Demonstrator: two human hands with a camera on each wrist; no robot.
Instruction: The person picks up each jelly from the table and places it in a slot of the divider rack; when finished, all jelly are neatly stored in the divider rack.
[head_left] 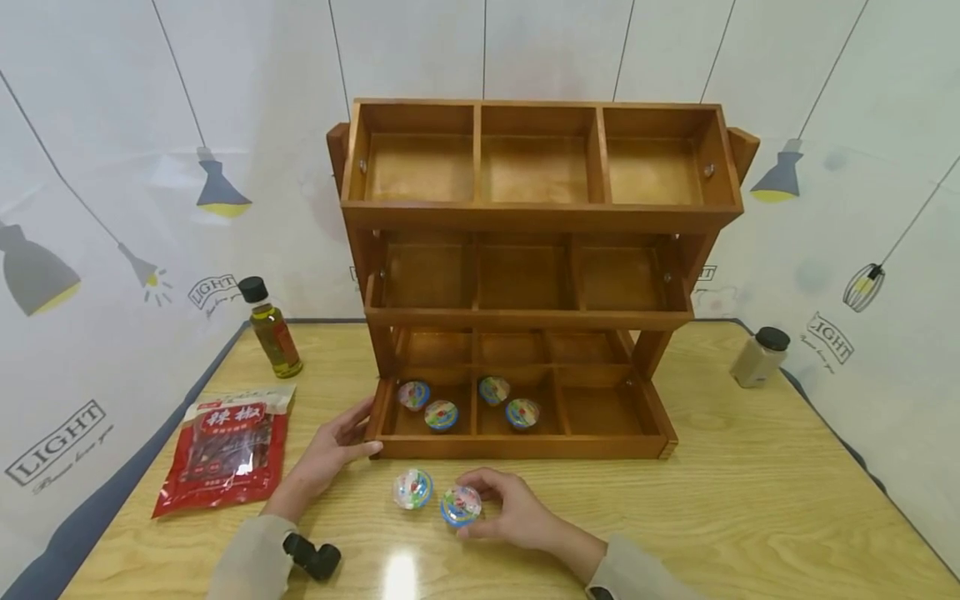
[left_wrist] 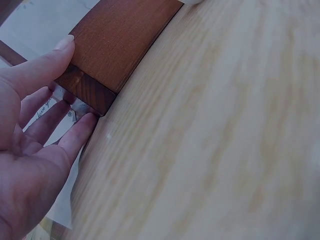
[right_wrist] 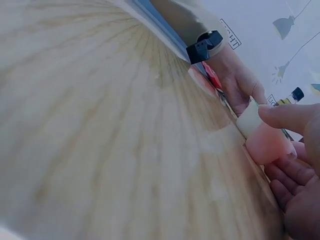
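My right hand point(head_left: 517, 512) holds a jelly cup point(head_left: 461, 506) between thumb and fingers, low over the table; in the right wrist view this cup point(right_wrist: 269, 143) looks pink. Left of it stands another jelly cup point(head_left: 412, 489), pale in the right wrist view. My left hand point(head_left: 330, 450) grips the front left corner of the wooden rack point(head_left: 517, 448), thumb point(left_wrist: 47, 67) on the front board and fingers at its end. In the rack's bottom tier, two jelly cups point(head_left: 441, 415) lie in the left compartment and two more jelly cups point(head_left: 522, 413) in the middle one.
A red bag of dried chillies point(head_left: 232, 450) lies at the left, with an oil bottle point(head_left: 276, 333) behind it. Right of the rack stands a jar with a black lid point(head_left: 760, 358). The rack has three tiers, each split into three compartments.
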